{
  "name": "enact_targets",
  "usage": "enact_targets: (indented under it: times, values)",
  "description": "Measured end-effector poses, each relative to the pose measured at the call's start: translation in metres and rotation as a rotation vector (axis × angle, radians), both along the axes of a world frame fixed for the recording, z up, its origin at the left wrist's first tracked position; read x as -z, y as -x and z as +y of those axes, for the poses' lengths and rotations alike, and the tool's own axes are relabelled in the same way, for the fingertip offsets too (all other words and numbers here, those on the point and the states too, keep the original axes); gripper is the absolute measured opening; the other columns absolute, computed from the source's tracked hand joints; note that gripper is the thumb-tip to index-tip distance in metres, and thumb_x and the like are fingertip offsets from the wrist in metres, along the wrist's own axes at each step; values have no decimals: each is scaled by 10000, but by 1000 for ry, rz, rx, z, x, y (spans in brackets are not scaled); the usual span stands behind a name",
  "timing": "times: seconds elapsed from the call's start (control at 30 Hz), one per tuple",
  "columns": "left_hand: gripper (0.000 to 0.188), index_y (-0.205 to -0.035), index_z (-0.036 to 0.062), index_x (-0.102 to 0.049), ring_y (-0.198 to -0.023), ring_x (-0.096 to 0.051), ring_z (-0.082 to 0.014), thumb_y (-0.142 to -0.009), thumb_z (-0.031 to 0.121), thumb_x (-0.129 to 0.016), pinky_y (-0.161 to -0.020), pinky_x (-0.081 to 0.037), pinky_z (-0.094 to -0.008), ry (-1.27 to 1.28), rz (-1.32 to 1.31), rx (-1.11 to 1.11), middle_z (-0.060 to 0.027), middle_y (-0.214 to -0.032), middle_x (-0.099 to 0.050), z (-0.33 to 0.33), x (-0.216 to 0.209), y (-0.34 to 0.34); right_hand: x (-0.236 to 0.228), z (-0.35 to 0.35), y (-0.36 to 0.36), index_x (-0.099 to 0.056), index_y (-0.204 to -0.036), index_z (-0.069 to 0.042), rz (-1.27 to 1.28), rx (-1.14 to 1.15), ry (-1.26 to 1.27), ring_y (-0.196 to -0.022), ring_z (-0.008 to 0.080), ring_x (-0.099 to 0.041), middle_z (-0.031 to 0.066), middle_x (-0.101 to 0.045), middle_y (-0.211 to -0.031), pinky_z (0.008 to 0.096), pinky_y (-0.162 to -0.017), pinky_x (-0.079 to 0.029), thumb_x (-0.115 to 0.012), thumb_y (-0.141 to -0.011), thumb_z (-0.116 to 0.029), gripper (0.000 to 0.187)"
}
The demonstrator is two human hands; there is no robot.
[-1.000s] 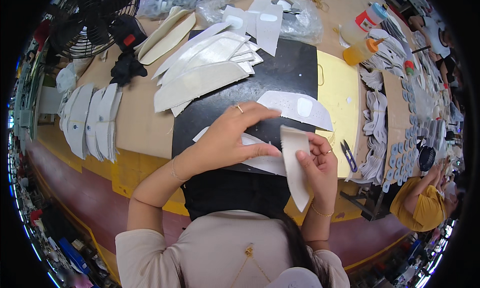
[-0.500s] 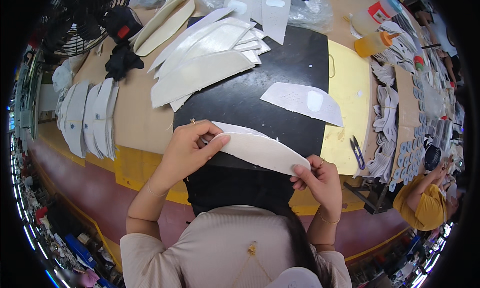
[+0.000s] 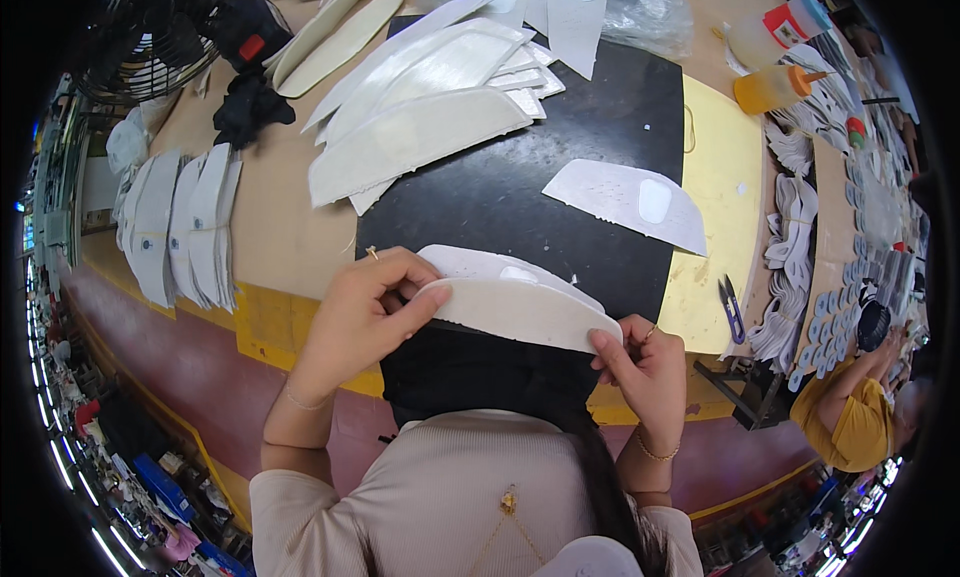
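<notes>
A cream, curved padded panel [image 3: 520,313] is stretched between my two hands in front of my body. Behind its upper edge shows a thin white perforated piece [image 3: 465,262] with a pale oblong patch. My left hand [image 3: 368,312] pinches the panel's left end between thumb and fingers. At the right end, my right hand [image 3: 645,369] grips it with the thumb on top. Just beyond, a similar white perforated piece [image 3: 625,199] lies flat on the black mat [image 3: 470,202]. Farther off, several cream padded panels [image 3: 415,142] are piled at the mat's left side.
Bundled white pieces [image 3: 180,227] stand on the left, below a black fan [image 3: 150,37]. Blue-handled thread snips [image 3: 732,309] lie on a yellow sheet [image 3: 715,157] at right. An orange-yellow squeeze bottle [image 3: 772,90] is farther back. A person in yellow [image 3: 845,412] is at far right.
The held panel has tipped and dropped slightly at its upper edge, so more of the perforated piece and its patch shows behind it. Both hands keep their hold; the whole view has shifted a little.
</notes>
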State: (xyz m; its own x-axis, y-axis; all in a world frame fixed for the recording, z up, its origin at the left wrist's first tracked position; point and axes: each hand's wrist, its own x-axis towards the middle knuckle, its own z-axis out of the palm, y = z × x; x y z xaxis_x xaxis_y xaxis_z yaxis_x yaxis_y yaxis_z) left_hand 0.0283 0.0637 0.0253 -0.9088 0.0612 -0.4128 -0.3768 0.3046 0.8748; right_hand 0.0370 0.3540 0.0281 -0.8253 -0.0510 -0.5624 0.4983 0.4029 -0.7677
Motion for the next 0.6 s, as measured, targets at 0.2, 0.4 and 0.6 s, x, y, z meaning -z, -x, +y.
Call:
enact_targets:
  times: [0.2,0.4,0.6]
  values:
    - [211,-800,-3,-639,-579,-498,-36,-873,159,-752,-518,-371,-200,167,64,37,11,-691,-554,-3,-1,13,2,-11,3,-618,-718,14,64,-59,-125,-487,73,-561,33,-567,-532,233,-468,-420,-734,-896,-238,330]
    - [222,-788,-5,-641,-571,-469,-40,-870,168,-754,-525,-361,-210,187,51,39,12,-677,-545,-3,2,16,9,-12,2,-566,-676,15,147,-101,-223,-427,105,-450,56,-479,-495,278,-441,-363,-737,-882,-224,359]
    - [215,-789,-4,-645,-570,-457,-38,-868,165,-752,-521,-355,-216,205,50,58,10,-680,-542,-4,4,18,6,-17,3,-551,-670,15,137,-78,-231,-424,131,-398,64,-452,-494,289,-440,-349,-742,-875,-231,373]
